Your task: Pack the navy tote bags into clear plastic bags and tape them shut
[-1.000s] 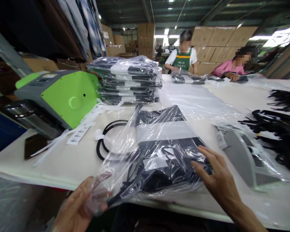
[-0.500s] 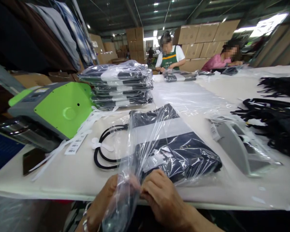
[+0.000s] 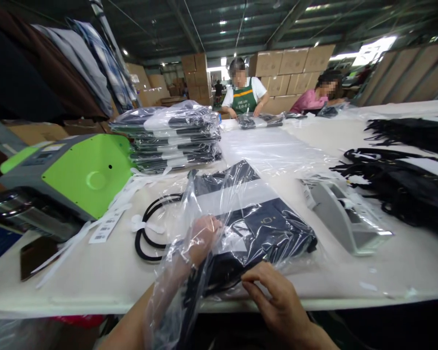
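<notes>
A dark folded bag with a white paper band lies on the table inside a clear plastic bag. Through the bag's near opening reaches my left hand, its forearm under the film. Its fingers are bent together above the dark bag, beside a small white tag; what they hold is hidden. My right hand pinches the plastic bag's near edge between thumb and forefinger, below the dark bag. A coiled black cord with a white tie sits to the left.
Left stand a green-grey machine, a metal flask, a phone and label strips. Behind is a stack of packed goods beside plastic sheets. A tape dispenser and black bags lie right. Two co-workers sit beyond.
My left hand has moved forward and up into the plastic bag, over the dark bag. My right hand has shifted right, away from it. The whole view has swung slightly.
</notes>
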Available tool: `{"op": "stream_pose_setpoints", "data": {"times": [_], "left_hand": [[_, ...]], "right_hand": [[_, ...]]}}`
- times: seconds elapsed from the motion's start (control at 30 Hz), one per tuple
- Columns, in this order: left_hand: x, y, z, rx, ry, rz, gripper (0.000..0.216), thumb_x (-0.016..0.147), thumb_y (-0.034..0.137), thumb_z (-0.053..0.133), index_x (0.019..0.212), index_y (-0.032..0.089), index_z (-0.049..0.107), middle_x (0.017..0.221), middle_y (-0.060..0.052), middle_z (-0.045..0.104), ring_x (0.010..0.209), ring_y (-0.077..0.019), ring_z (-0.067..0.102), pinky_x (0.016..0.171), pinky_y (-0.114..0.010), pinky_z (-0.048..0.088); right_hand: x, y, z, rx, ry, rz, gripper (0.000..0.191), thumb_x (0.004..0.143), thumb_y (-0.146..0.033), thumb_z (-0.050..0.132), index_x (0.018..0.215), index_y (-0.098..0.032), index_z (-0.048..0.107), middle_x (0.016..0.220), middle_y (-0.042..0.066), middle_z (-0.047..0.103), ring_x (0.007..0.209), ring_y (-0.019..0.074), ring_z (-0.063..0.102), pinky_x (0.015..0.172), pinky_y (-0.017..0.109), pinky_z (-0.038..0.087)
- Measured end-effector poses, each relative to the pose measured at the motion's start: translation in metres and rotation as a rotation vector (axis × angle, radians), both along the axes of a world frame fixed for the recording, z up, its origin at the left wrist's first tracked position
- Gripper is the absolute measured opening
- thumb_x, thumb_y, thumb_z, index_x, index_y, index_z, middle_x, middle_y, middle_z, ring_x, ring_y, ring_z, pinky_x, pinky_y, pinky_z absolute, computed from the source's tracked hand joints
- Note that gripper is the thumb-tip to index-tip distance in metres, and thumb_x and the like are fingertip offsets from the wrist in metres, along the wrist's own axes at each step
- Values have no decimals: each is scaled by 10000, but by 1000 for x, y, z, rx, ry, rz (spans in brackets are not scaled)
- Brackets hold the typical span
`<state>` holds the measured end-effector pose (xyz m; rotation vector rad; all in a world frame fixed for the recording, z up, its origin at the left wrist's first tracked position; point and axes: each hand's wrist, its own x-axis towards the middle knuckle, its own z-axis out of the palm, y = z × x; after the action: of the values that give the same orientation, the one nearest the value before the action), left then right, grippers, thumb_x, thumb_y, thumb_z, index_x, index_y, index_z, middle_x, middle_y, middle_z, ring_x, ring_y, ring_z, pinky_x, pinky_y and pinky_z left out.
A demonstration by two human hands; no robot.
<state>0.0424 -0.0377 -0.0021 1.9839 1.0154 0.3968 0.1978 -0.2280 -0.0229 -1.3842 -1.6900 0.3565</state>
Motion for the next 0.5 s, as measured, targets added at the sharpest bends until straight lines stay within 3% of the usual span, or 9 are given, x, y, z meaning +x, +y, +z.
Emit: {"op": "stream_pose_setpoints", "data": {"times": [0.17, 0.33, 0.5], "left_hand": [[16, 5, -3, 293, 24, -48, 208, 723, 448, 737, 772, 280, 624, 843, -53, 597, 927, -328, 582, 902, -454, 429], [31, 2, 9, 290, 119, -88, 231, 707, 397, 738, 746, 260, 556, 737, -22, 553, 801, -292, 603, 781, -385, 435], [36, -4, 10, 353, 195, -79, 246, 705, 395, 739, 782, 252, 553, 785, -45, 579, 823, -314, 614, 788, -409, 449]], "right_hand": [[2, -4, -4, -31, -2, -7, 89, 956, -180, 548, 931, -227, 619, 850, 17, 671, 797, 161, 616, 756, 284, 473], [5, -10, -11, -59, 30, -12, 91, 949, -170, 553, 924, -227, 618, 854, 12, 666, 802, 160, 613, 751, 281, 465], [5, -13, -13, -105, 45, -1, 90, 952, -167, 552, 927, -227, 614, 860, 9, 658, 818, 164, 601, 779, 297, 449]]}}
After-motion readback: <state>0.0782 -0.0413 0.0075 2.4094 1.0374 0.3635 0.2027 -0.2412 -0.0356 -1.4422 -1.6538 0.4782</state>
